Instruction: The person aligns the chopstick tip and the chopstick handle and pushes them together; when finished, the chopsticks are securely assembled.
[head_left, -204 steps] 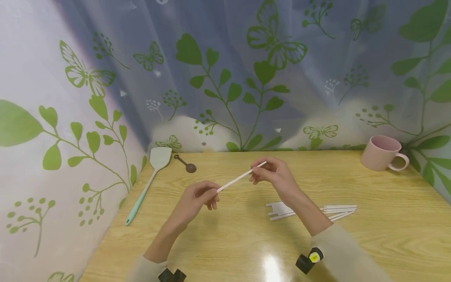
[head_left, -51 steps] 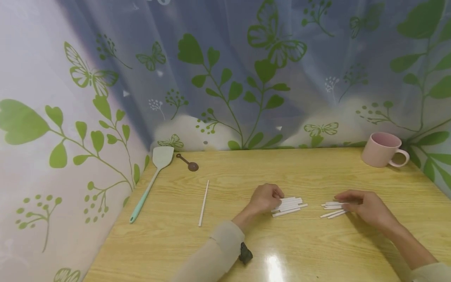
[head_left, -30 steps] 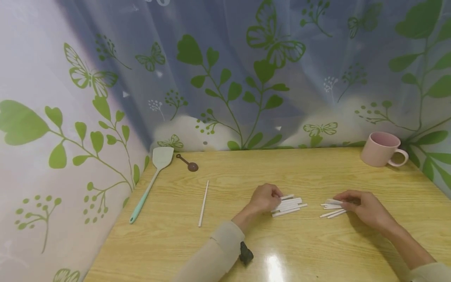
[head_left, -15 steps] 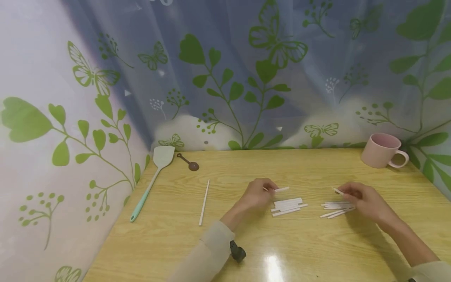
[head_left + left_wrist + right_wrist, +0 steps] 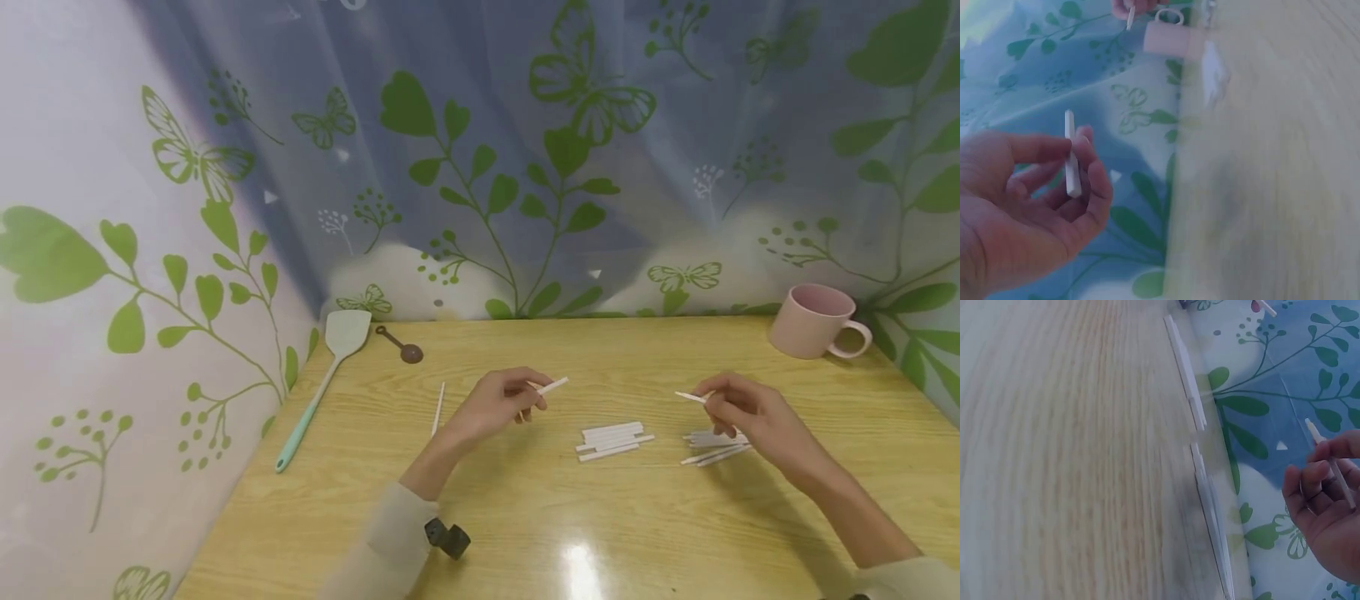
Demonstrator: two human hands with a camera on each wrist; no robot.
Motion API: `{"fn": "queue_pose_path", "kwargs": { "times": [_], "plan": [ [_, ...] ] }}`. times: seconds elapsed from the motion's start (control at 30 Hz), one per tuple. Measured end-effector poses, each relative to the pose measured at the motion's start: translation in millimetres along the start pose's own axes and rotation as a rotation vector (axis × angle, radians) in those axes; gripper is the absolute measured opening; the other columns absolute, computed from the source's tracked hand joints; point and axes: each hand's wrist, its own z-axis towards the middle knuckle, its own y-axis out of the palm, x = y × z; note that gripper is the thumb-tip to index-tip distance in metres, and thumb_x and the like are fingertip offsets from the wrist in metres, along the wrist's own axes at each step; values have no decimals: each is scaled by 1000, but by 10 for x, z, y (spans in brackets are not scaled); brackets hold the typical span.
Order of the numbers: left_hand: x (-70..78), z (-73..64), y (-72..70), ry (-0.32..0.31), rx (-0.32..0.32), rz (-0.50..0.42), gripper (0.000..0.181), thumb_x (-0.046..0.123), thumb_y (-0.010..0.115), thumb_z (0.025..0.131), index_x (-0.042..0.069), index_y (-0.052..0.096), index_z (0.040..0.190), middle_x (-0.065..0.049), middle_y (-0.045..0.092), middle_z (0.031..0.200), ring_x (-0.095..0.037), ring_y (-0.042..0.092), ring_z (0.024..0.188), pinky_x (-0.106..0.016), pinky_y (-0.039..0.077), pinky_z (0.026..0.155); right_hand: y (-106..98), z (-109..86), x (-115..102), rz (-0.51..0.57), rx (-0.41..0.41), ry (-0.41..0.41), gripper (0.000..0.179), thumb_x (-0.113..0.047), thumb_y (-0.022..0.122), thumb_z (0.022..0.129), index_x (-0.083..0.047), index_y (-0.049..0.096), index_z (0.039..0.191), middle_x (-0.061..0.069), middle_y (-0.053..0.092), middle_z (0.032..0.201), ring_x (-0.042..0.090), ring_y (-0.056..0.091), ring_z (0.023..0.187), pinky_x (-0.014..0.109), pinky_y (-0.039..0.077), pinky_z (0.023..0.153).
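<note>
- Currently, left hand (image 5: 498, 404): pinching the first white stick (image 5: 553, 386) between thumb and fingers, above the worktop (image 5: 517, 517).
- Right hand (image 5: 753, 412): pinching the second white stick (image 5: 690, 397), likewise above the worktop.
- Left bundle of white sticks (image 5: 613, 439): lying on the worktop, between the hands.
- Right bundle of white sticks (image 5: 711, 440): beneath the right hand, partly hidden by it.
- Single white stick (image 5: 438, 410): on the worktop, lower end hidden behind the left wrist.
- Spatula (image 5: 341, 346), mint-handled: left side.
- Brown measuring spoon (image 5: 411, 353): near the spatula.
- Pink mug (image 5: 806, 327): far right.
</note>
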Motion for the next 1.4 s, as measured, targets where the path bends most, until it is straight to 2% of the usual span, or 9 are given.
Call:
{"fn": "queue_pose_path", "kwargs": {
  "times": [0.1,0.27,0.37,0.5,0.67,0.83,1.07,1.2,1.4],
  "plan": [
    [34,-84,-86,11,-4,11,24,15,58,107,14,71,128,-9,73,100,-41,65,91,-51,56,81,58,20,-88,22,46,22,20,-16,58,108,0,64,119,3,64,81,20,61,73,33,52,64],
    [56,-181,-128,27,-7,1,18,25,65,104,18,74,119,-10,71,99,-29,65,86,-55,56,84,193,75,-212,113,87,17,19,-13,65,104,1,70,116,1,67,79,19,64,72,29,54,68],
    [70,-235,-118,47,3,-9,18,29,68,103,20,75,117,-4,71,97,-27,66,85,-54,57,83,278,119,-284,170,56,-11,19,-10,64,104,4,70,117,3,72,86,21,67,75,29,56,73],
    [93,-305,-92,73,18,-15,19,30,70,101,21,77,117,-2,73,101,-23,69,86,-43,59,79,401,179,-392,225,-15,-11,21,-11,64,104,3,70,119,4,78,98,24,73,83,29,58,82],
    [122,-351,-52,107,7,-62,20,26,71,101,17,78,117,-7,74,109,-21,72,88,-31,58,75,556,240,-537,283,-74,-1,22,-12,67,103,3,70,118,9,77,93,29,76,88,28,57,88],
    [156,-370,-12,149,23,-101,19,25,71,101,14,77,116,-9,71,96,-21,69,81,-27,52,66,672,267,-680,338,-105,-6,20,-11,67,102,3,69,117,10,77,95,30,76,91,30,57,92],
    [179,-384,21,178,63,-122,16,21,70,102,11,76,113,-8,67,86,-32,66,77,-28,52,67,763,301,-829,354,-156,-30,18,-11,67,102,1,70,116,12,76,98,30,76,91,33,58,92],
    [189,-380,36,169,69,-124,16,22,71,101,12,76,112,-5,66,82,-24,66,75,-24,41,57,789,320,-869,342,-168,-27,19,-13,67,102,-1,70,117,10,74,102,34,75,92,33,58,93],
    [201,-373,54,182,72,-92,15,23,72,100,14,76,112,-4,66,79,-16,62,70,-22,36,52,802,328,-875,331,-174,-19,21,-15,67,103,-1,69,118,8,73,105,38,74,93,33,57,94]
  ]
}}
